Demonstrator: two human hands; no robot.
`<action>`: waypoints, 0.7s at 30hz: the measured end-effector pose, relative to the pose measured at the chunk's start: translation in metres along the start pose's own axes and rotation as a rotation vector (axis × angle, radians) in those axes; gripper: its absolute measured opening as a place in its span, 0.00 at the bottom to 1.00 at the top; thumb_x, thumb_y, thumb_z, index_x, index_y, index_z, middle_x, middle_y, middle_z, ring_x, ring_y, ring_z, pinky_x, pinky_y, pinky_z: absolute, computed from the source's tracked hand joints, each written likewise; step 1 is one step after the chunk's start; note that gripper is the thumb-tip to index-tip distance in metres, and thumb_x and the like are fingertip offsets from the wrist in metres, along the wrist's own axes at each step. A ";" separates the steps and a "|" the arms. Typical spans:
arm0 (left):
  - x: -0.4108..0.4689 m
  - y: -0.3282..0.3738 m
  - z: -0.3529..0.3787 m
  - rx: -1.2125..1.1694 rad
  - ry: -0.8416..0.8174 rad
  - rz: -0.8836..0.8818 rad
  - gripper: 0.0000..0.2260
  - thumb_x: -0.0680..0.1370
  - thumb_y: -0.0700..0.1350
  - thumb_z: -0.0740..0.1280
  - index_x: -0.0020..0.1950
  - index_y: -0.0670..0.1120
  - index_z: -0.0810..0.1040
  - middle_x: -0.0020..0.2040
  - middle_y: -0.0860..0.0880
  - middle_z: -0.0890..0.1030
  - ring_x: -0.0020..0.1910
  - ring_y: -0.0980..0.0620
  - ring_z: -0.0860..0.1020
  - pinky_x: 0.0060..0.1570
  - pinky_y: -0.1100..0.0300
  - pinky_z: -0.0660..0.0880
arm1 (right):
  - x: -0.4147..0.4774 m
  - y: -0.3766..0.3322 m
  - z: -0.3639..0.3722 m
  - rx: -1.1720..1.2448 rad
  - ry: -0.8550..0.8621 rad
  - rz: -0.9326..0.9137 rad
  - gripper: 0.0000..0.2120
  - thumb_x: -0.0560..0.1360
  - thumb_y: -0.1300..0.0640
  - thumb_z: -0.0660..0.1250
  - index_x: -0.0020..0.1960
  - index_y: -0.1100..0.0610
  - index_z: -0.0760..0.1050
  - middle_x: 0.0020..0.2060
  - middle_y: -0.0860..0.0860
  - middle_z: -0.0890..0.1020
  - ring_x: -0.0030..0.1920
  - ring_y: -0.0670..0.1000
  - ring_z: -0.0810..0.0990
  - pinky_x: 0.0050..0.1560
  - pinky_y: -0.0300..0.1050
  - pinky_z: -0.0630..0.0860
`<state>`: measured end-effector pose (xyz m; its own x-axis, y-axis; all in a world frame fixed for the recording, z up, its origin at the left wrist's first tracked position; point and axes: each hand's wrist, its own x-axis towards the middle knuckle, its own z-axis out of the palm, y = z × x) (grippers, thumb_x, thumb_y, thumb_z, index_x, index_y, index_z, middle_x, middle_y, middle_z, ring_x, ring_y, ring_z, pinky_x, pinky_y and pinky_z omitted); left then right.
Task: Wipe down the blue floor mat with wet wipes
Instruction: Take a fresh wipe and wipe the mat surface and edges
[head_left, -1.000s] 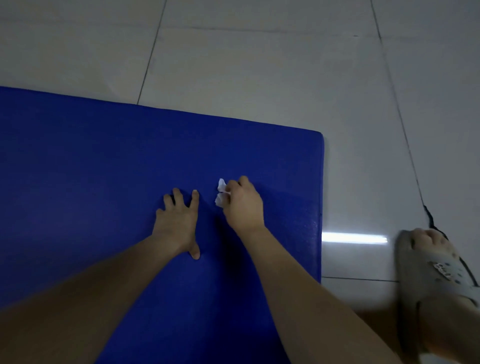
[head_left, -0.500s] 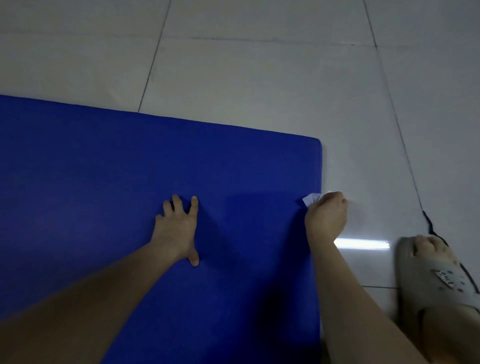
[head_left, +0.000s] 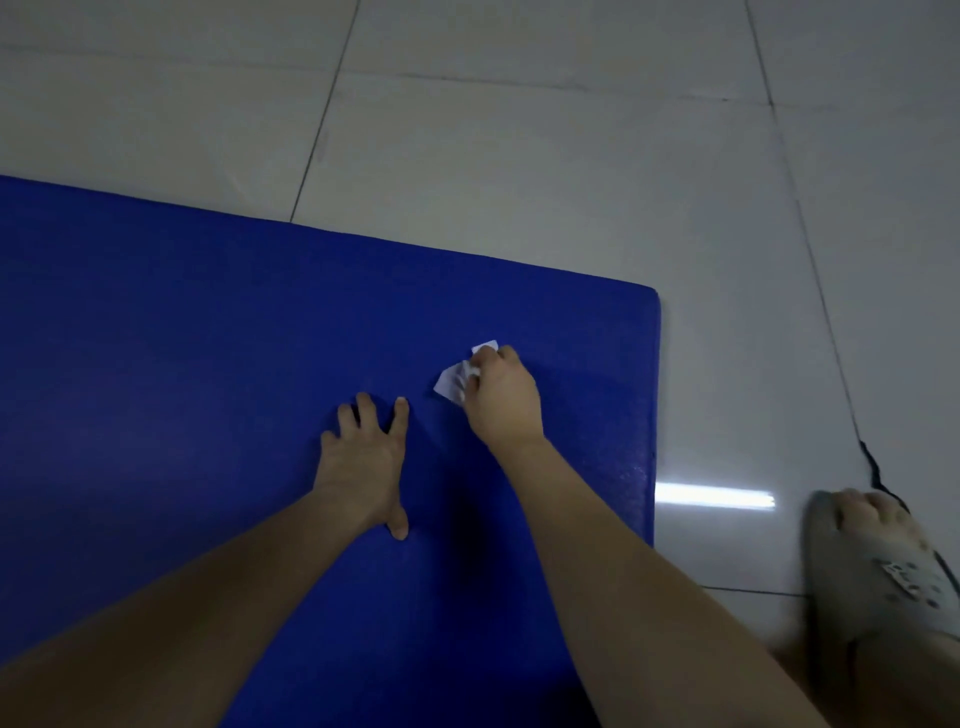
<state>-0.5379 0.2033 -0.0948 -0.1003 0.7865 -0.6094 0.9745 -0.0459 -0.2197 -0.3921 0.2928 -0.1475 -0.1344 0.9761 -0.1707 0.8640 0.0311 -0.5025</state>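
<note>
Since 0.5 s ago the right hand (head_left: 503, 401) has come back from the right edge of the blue floor mat (head_left: 208, 338) to a spot inside it, close to where it was 1 s ago. The left hand (head_left: 366, 457) has not shifted on the mat.

The wet wipe (head_left: 456, 378) is mostly covered by the right hand's fingers; only a crumpled white corner and a small flap stick out to the left and above the knuckles, and its full shape cannot be made out. The mat runs off the left and bottom edges of the view, so only its far right corner shows. A foot in a grey sandal (head_left: 883, 566) is blurred and cut off at the lower right, on the tiled floor (head_left: 519, 130) beside a bright streak of reflected light.

The right hand's fingers curl over the wipe, gripping it and pressing it against the mat. The left hand lies flat, fingers spread and straight, thumb pointing back, holding nothing, just beside the right hand. Both forearms reach forward from the bottom.
</note>
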 end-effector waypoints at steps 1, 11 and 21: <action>0.000 0.000 -0.001 -0.002 -0.009 0.003 0.72 0.56 0.69 0.80 0.82 0.47 0.35 0.77 0.34 0.46 0.75 0.35 0.56 0.69 0.43 0.70 | -0.001 0.012 -0.006 0.000 0.020 0.027 0.13 0.82 0.58 0.62 0.65 0.59 0.73 0.58 0.56 0.76 0.48 0.54 0.80 0.44 0.46 0.77; 0.004 -0.028 -0.016 -0.148 0.106 0.090 0.59 0.57 0.76 0.75 0.81 0.56 0.53 0.73 0.45 0.59 0.69 0.44 0.65 0.67 0.48 0.71 | -0.023 0.153 -0.073 0.072 0.448 0.569 0.09 0.82 0.57 0.60 0.58 0.61 0.75 0.55 0.60 0.78 0.52 0.62 0.79 0.51 0.53 0.73; 0.035 -0.013 -0.024 -0.077 -0.020 0.072 0.74 0.57 0.67 0.82 0.80 0.50 0.29 0.80 0.38 0.33 0.80 0.34 0.40 0.76 0.37 0.58 | 0.029 0.069 -0.031 0.002 0.184 0.348 0.08 0.79 0.55 0.68 0.54 0.60 0.77 0.47 0.54 0.81 0.40 0.51 0.82 0.35 0.42 0.75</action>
<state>-0.5497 0.2462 -0.0949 -0.0330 0.7703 -0.6368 0.9918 -0.0537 -0.1163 -0.3211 0.3300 -0.1610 0.2558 0.9504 -0.1769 0.8416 -0.3090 -0.4430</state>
